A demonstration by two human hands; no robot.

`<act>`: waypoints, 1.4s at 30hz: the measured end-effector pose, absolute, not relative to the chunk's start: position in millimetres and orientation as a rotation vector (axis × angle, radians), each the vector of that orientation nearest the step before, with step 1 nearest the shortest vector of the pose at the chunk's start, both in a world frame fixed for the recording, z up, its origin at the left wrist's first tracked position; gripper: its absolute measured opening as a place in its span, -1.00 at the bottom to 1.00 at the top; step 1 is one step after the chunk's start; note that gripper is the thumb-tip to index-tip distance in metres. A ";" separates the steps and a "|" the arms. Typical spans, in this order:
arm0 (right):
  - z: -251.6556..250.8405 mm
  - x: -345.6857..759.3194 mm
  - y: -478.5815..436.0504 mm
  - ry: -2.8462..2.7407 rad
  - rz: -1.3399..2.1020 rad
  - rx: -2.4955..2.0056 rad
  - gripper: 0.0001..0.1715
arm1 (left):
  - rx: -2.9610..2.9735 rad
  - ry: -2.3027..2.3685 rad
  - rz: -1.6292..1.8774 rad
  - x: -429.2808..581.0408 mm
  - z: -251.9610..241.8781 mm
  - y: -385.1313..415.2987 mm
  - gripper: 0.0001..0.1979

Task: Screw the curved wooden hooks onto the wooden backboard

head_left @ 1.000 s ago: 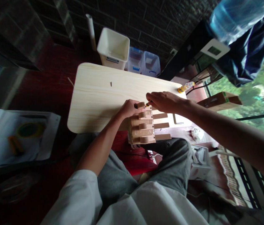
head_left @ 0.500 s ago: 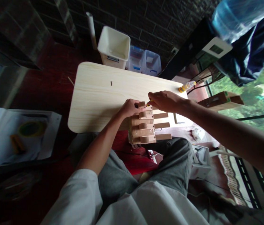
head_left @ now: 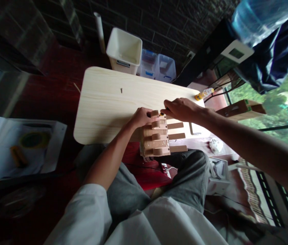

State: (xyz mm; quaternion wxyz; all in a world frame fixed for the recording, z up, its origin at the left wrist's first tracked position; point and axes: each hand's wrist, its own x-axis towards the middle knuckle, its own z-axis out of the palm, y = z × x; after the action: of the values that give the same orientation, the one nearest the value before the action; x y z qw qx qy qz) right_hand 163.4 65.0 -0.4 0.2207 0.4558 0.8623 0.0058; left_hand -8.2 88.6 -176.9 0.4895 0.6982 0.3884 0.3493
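Observation:
A wooden assembly (head_left: 147, 139) with several curved wooden hooks and pegs sticking out to the right overhangs the table's near edge, above my legs. My left hand (head_left: 144, 117) is closed on its far end, fingers around the farthest curved wooden piece (head_left: 155, 113). My right hand (head_left: 178, 107) is wrapped round what looks like a screwdriver (head_left: 162, 114), with yellow and black showing. Its tip meets the far end of the assembly, close to my left fingertips; the contact itself is too small to make out. A small dark screw (head_left: 121, 90) lies on the light wooden table (head_left: 103, 102).
A clear container with yellow ends (head_left: 204, 94) lies at the table's right end, with an L-shaped metal piece (head_left: 192, 129) nearer me. Beyond the far edge stand a cream bin (head_left: 124, 51) and clear plastic boxes (head_left: 156, 66). An open white box (head_left: 59, 143) is at left.
My right hand has turned slightly and its fingers have shifted on the tool, so more black shows. The left hand and the wooden assembly stay in place.

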 end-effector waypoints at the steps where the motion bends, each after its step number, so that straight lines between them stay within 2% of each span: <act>1: -0.5 162.9 64.7 2.356 0.037 1.281 -0.44 | 1.695 0.938 0.851 -8.1 -176.8 88.6 -0.65; 4: 1.9 162.7 63.0 2.364 0.018 1.292 -0.44 | 1.701 0.926 0.862 -8.2 -175.3 88.1 -0.65; 10: 5.8 162.6 60.0 2.516 -0.066 1.196 -0.57 | 1.718 0.921 0.872 -8.0 -176.6 87.8 -0.64; 16: -3.2 161.5 63.3 2.450 0.002 1.247 -0.46 | 1.719 0.921 0.854 -9.3 -176.3 88.5 -0.66; 23: -0.2 163.9 66.2 2.578 -0.066 1.121 -0.56 | 1.722 0.925 0.865 -10.1 -174.3 88.2 -0.64; 29: 0.5 162.9 67.4 2.434 0.011 1.223 -0.44 | 1.729 0.946 0.864 -9.4 -177.1 88.2 -0.64; 36: 3.1 168.5 60.2 2.571 -0.060 1.164 -0.58 | 1.696 0.935 0.861 -8.9 -177.0 88.5 -0.64; 42: -2.9 173.3 60.4 2.487 -0.018 1.274 -0.48 | 1.653 0.936 0.843 -8.9 -174.7 87.2 -0.65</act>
State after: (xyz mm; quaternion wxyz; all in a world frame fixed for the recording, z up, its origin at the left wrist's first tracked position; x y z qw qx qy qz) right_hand 173.3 60.4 -2.9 0.1725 0.4491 0.8766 -0.0063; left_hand -8.9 87.2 -174.7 0.5067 0.6857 0.3882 0.3497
